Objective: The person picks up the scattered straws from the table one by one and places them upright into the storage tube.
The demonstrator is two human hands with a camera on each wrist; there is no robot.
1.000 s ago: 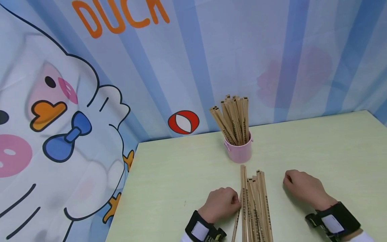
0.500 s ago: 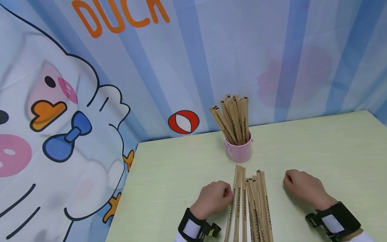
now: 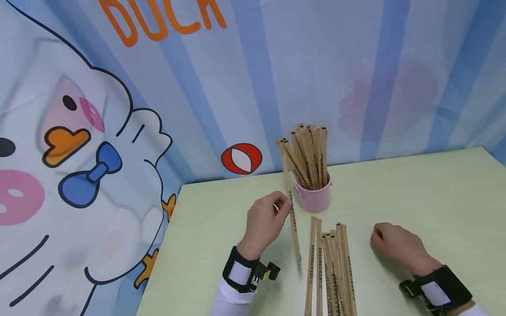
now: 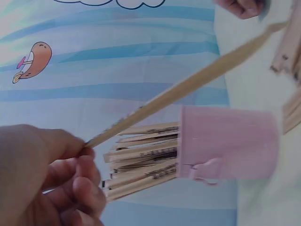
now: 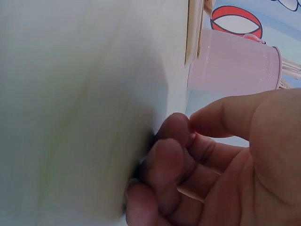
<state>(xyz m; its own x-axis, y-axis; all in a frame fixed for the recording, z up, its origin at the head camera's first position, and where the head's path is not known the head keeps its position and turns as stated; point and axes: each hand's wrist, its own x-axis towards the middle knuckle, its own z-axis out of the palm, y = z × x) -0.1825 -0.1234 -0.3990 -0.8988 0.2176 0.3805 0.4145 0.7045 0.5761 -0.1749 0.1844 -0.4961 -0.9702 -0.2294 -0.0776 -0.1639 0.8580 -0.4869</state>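
Observation:
My left hand (image 3: 265,221) pinches a long, thin brown paper-wrapped stick (image 3: 294,230) between thumb and fingertips. This stick is held steeply just left of the pink bucket (image 3: 315,201), its lower end hanging toward the table. In the left wrist view it slants across in front of the bucket (image 4: 230,143), its far end blurred. Several like sticks (image 3: 308,160) stand in the bucket, tops fanned out. More paper-wrapped sticks (image 3: 336,272) lie side by side on the table. My right hand (image 3: 401,243) rests on the table to their right, fingers loosely curled and holding nothing.
The pale table (image 3: 427,188) ends at the back against a blue striped cloth (image 3: 316,66) printed with a duck. A strap with a small camera (image 3: 243,272) sits on the left wrist, another (image 3: 440,289) on the right.
My left hand has taken one stick from the left of the lying row and lifted it up and away toward the bucket. The right hand has stayed in place.

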